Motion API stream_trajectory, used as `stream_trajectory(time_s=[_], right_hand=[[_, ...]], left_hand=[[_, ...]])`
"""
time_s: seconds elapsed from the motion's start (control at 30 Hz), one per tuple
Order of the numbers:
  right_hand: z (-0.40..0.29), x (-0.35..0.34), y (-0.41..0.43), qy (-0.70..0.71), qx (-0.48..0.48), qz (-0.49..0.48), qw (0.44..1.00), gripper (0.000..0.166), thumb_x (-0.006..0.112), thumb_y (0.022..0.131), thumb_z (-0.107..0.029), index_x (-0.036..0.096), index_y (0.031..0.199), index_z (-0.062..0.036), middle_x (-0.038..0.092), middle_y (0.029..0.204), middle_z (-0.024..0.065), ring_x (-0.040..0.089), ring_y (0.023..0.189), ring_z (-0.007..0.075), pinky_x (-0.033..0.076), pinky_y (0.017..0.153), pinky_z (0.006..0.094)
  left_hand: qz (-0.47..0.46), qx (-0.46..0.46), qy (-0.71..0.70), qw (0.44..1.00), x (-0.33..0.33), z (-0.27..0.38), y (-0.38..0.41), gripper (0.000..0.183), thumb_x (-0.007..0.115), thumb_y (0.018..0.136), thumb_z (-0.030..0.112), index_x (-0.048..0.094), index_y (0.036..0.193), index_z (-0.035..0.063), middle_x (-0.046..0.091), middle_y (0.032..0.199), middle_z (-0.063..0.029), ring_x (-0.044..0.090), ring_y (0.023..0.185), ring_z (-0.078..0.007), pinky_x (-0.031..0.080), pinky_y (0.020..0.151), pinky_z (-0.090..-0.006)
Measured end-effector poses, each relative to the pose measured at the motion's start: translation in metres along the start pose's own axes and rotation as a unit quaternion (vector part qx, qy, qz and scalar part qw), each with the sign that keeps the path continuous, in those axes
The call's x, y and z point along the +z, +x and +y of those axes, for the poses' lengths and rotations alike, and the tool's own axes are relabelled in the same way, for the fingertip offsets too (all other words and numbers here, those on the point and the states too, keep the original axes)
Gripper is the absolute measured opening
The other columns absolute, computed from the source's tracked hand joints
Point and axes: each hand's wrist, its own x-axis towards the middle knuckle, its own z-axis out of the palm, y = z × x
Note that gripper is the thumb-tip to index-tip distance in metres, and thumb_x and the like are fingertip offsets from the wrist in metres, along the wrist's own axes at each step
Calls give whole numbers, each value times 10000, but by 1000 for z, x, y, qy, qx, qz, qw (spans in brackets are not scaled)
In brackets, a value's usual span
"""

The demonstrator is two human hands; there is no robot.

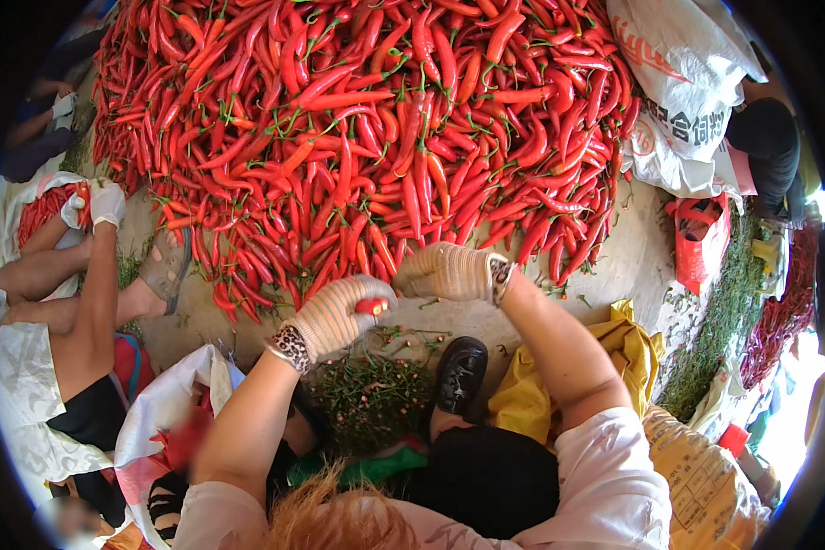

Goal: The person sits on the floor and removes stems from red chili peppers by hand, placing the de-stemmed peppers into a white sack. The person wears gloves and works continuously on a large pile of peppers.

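A large heap of red chili peppers with green stems (385,137) lies before me. My left hand (337,309), in a striped knit glove with a leopard-print cuff, is closed around a red chili pepper (372,306) whose cut or stemless end faces up. Close to its right, at the heap's near edge, my right hand (443,272) in a matching glove has its fingers bent together; what is between them is hidden. Below my hands, a pile of green stems (371,405) lies between my feet.
An open white sack (158,399) with red contents stands at lower left. A yellow bag (529,392) lies right of my black shoe (461,375). At left, a co-worker's gloved hand (106,201) is over a sack of peppers. A large white sack (687,89) stands upper right, above a red bag (702,240).
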Motion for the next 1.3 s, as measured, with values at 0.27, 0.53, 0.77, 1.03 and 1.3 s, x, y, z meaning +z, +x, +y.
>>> stream_trajectory(time_s=[0.27,0.53,0.77,1.03,1.3], right_hand=[[-63,-83,40,-362,267,385,806,581,578,858,-631,732,901,-73,714,857,143,695,811,317,541,699,439],[-17,-73,45,-302,133,451,829,350,633,878,-409,695,916,-67,702,857,159,671,807,356,538,752,441],[-37,4,7,-395,-14,412,821,321,650,874,-367,674,801,-56,674,752,151,666,766,351,520,704,451],[-21,-8,-40,-451,66,152,877,344,654,859,-306,651,1180,-184,646,1111,92,651,1017,304,554,823,448],[18,-108,-36,-562,235,347,713,285,635,870,-175,665,1154,-164,564,1265,86,622,1078,297,564,804,416]], left_hand=[[126,-157,-256,945,-2,-6,12,332,684,857,126,630,1159,0,610,874,-12,637,822,-140,513,775,-270],[236,-98,-303,918,5,4,53,349,661,922,164,610,1204,-34,660,1039,-68,638,946,-153,516,861,-295],[107,-130,-322,932,32,-1,58,283,648,917,180,634,1162,38,674,1093,-30,644,957,-149,511,831,-303],[138,-231,-243,932,21,-47,-4,250,732,787,136,672,1015,54,652,865,-13,602,752,-123,493,708,-288],[168,-250,-265,916,18,13,18,242,735,810,105,635,1015,24,655,842,-36,640,762,-149,529,740,-308]])
